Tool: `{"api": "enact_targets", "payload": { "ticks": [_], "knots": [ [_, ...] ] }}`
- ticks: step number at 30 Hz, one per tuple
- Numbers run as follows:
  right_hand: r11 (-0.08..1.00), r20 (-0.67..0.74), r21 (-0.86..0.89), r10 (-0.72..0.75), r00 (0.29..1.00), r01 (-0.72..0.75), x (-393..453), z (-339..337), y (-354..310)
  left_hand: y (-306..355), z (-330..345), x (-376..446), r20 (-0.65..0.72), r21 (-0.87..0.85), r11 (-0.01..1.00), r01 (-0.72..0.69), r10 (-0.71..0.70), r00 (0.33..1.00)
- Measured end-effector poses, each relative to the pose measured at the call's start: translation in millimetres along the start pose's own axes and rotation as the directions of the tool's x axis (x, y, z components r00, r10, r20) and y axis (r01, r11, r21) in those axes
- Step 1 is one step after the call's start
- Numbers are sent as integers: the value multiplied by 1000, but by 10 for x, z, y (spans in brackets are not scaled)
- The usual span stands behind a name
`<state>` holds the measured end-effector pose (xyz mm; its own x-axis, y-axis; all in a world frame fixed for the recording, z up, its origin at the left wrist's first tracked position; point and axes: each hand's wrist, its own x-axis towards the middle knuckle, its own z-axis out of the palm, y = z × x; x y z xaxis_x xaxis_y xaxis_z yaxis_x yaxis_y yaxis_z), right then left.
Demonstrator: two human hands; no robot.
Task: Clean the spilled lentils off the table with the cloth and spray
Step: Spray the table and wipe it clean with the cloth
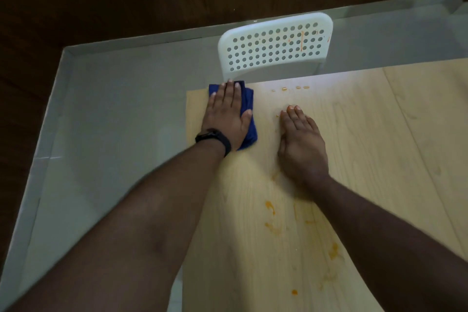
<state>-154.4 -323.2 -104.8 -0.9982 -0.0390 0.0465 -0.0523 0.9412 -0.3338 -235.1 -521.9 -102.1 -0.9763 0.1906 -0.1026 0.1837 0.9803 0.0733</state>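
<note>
Room: dark wood wall, grey floor, chair (274, 45) at table's (379, 134) far edge | left hand (226, 114) flat, fingers straight, pressing cloth (249, 119) at far left corner, likely for wiping | right hand (301, 142) flat, empty, seemingly bracing | lentils (269, 206) smeared toward near edge; drops by far edge | spray unseen
</note>
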Motion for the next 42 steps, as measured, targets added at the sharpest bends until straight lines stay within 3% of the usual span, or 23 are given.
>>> {"api": "enact_targets", "payload": {
  "ticks": [5,9,12,19,25,31,38,42],
  "knots": [
    [991,-34,127,33,999,-28,-26,-55,7,466,84,-287,0,-37,995,-96,97,995],
    [967,-43,248,76,996,-63,-109,-129,14,578,159,-1249,32,-70,985,-160,162,986],
    [955,8,290,68,998,-67,-389,-252,40,430,196,-1847,48,-78,989,-125,129,990],
    [994,154,52,-102,983,94,-1605,-410,384,543,119,-1484,29,-47,994,97,-96,995],
    [993,96,4,-114,989,114,-1914,-289,441,1185,321,-2178,30,-56,998,-18,20,999],
    [993,109,19,-121,987,119,-1948,-387,396,939,353,-3373,51,-89,996,-11,16,999],
    [992,96,-42,-114,989,118,-1897,-320,385,1138,359,-2807,-3,-57,980,190,-190,982],
    [991,82,-59,-111,990,116,-1939,-310,387,1557,505,-3356,4,-81,996,41,-41,999]
  ]
}}
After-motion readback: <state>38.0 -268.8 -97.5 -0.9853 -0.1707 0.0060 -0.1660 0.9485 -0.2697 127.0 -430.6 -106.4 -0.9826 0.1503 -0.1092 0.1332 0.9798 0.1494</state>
